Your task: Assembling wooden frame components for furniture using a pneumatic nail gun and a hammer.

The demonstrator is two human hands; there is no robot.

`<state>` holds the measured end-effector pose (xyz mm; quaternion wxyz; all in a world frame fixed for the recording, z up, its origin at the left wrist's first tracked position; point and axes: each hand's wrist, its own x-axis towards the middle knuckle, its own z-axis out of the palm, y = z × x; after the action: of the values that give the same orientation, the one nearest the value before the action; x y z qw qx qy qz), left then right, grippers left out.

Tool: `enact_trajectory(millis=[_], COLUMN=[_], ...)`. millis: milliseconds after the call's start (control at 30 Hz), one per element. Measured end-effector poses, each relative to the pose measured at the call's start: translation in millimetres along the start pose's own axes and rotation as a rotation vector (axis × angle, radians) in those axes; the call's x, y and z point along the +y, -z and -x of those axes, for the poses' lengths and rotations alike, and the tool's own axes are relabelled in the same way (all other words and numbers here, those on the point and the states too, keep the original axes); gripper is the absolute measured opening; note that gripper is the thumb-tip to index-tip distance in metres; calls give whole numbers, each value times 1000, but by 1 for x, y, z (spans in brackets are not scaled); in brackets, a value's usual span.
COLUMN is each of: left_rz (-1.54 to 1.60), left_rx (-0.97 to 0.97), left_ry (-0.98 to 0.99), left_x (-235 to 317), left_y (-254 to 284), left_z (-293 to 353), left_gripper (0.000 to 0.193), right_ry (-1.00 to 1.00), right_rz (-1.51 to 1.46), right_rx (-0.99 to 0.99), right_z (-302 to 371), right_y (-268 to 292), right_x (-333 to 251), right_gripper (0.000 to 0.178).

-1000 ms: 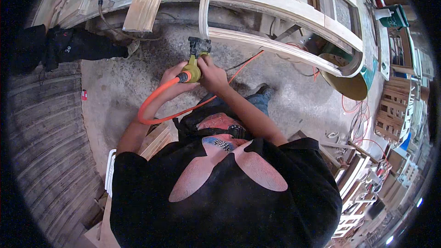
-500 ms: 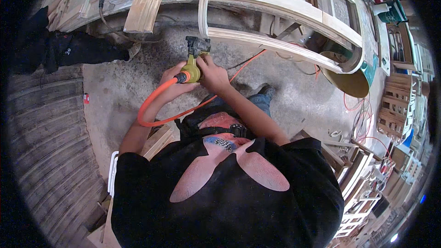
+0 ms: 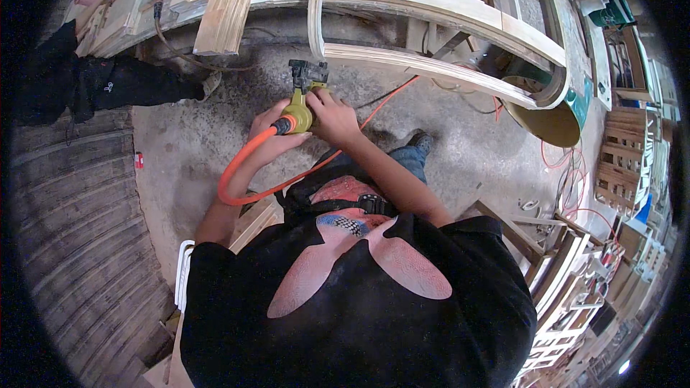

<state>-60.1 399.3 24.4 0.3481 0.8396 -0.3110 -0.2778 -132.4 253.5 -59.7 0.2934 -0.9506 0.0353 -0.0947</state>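
An olive-green air tool (image 3: 295, 115) with a blocky black head (image 3: 308, 74) is held out in front of my body, over the floor. My left hand (image 3: 269, 131) wraps round its left side, and my right hand (image 3: 334, 119) grips the right side. An orange hose (image 3: 228, 176) joins the tool's near end and loops over my left forearm. Just beyond the black head is the near corner of a pale wooden frame (image 3: 431, 68); a gap shows between them. The tool's exact kind and parts of my fingers are hidden.
Planks (image 3: 226, 21) overhang the workbench's near edge at the far left. Beside them stands another person's dark-clothed leg (image 3: 147, 82). Under the frame on the right sits a green bucket (image 3: 553, 122). Hoses (image 3: 571, 165) trail across the floor; wooden racks (image 3: 622, 158) stand far right.
My hands and the tool stay nearly in place, both still gripping. The view has shifted slightly, and the hose loop hangs a little lower.
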Motion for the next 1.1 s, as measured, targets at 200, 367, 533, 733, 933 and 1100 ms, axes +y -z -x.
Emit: enact_trajectory(millis=[200,367,533,733,933,1100], left_rz=[75,199,64,169,-451,-626], left_rx=[97,-174,4,503,607,139], left_ry=[-80,156,176,398,-381,-772], left_x=[-12,-55,-180,-158,-32,39], left_y=[-13,-10,-7,-3,-37,-53], left_z=[10,15,35,58,33,6], left_gripper=[61,41,18,23,8,35], right_ry=[106,165,-385,-571,-875,-935], right_rz=[38,-130,-515,-270,-220,-49], right_rx=[66,-171,-348,-378,-350,-519], right_z=[12,34,53,94,90,126], right_y=[-14,-16,-47,13,60,12], right_x=[6,26,66,89,74,99], right_gripper=[48,54,42,40,32,28])
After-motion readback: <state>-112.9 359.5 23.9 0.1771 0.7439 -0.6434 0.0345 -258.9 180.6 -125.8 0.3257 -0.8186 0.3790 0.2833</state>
